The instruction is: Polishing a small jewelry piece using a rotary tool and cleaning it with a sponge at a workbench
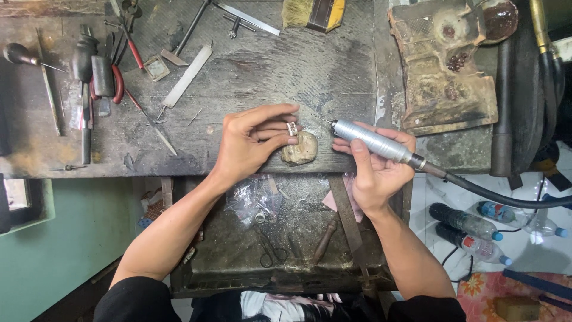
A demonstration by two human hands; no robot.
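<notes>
My left hand [253, 143] pinches a small silver ring [292, 129] between thumb and fingers, held over a worn, rounded wooden peg [300, 149] at the bench's front edge. My right hand [374, 167] grips a silver rotary handpiece [372, 141] like a pen. Its thin bit points left toward the ring, a short gap away. A black flexible shaft [494, 194] runs from the handpiece off to the right.
The dark wooden bench [268, 65] carries files, pliers, screwdrivers and a metal strip at left, a brush [313, 13] at the back, and a scorched block [444, 65] at right. An open drawer [280, 238] below holds scissors and plastic bags. Plastic bottles [471, 229] lie on the floor.
</notes>
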